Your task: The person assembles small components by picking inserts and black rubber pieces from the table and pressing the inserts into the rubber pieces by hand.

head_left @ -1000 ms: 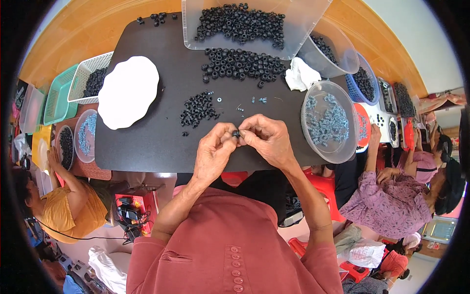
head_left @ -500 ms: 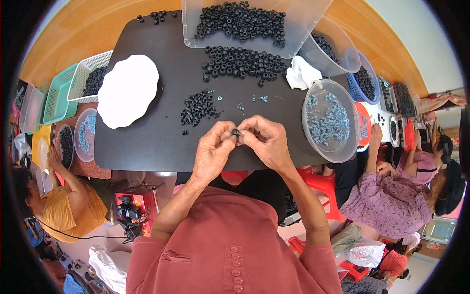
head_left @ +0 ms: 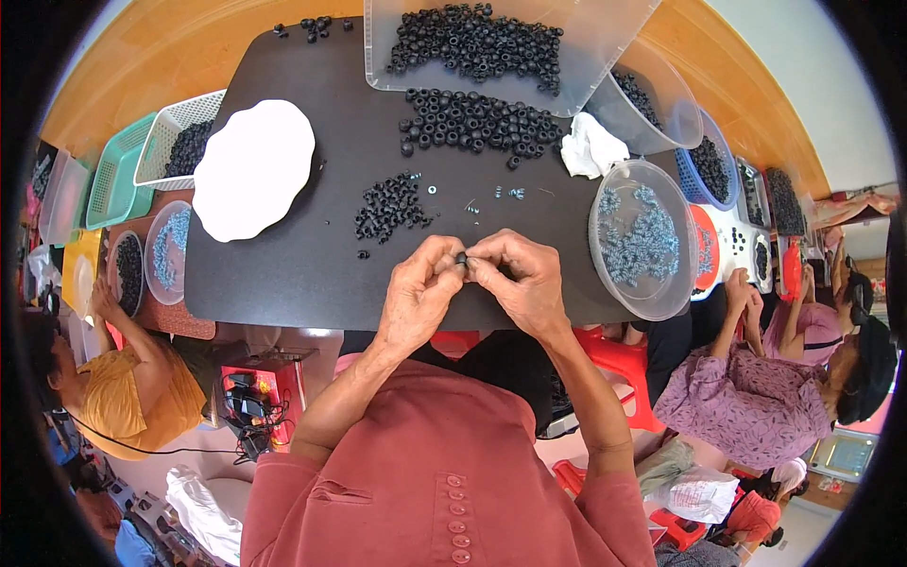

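Note:
Both of my hands meet over the near edge of the dark table (head_left: 274,279). A small round black part (head_left: 461,257) is pinched between the fingertips of my left hand (head_left: 420,288) and my right hand (head_left: 520,283); the fingers partly cover it. Just beyond my left hand lies a pile of small black pieces (head_left: 392,203). Farther off is a heap of larger, round black hollow parts (head_left: 477,123). A few tiny blue coil-like pieces (head_left: 516,193) and a small pale ring (head_left: 432,190) lie beyond my fingers.
At right stands a clear round tub (head_left: 605,274) of blue pieces, with a white cloth (head_left: 590,146) behind it. A clear bin (head_left: 378,57) of black parts is at the back. A white scalloped plate (head_left: 253,170) lies at left. Co-workers (head_left: 142,392) sit on both sides.
The view has shifted slightly, so the table things appear a little farther right. My fingers have adjusted slightly around the black part, and both hands still pinch it.

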Demonstrator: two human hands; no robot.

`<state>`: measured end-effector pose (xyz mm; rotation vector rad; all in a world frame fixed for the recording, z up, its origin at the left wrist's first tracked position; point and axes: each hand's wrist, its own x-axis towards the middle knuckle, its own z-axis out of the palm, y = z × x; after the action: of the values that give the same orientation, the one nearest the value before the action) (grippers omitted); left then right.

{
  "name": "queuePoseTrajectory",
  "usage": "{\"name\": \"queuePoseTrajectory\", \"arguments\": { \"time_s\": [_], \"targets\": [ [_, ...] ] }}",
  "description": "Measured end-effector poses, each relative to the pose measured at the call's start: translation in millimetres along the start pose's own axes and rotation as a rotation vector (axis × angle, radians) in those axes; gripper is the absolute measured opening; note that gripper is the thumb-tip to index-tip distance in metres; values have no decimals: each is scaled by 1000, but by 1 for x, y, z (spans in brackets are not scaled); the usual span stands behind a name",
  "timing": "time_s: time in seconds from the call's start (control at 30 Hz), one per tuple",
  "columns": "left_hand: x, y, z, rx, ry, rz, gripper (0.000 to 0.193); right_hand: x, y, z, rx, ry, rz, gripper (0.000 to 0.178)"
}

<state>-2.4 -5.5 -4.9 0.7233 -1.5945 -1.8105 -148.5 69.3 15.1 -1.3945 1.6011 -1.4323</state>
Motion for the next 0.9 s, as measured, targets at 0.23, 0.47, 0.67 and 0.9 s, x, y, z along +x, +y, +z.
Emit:
{"name": "queuePoseTrajectory", "arguments": {
  "time_s": [0.23,0.47,0.67,0.9],
  "targets": [
    [0,-3,-1,-173,22,-4,8,9,-5,3,118,-27,27,4],
    [-15,7,-7,-175,-13,-55,11,67,-12,8,-278,-18,-104,9],
    [-15,4,-14,-143,-64,-75,11,114,4,25,-501,-206,-385,17],
    [-16,7,-16,-130,-89,-56,11,119,7,11,-629,-359,-341,21]
  ]
}}
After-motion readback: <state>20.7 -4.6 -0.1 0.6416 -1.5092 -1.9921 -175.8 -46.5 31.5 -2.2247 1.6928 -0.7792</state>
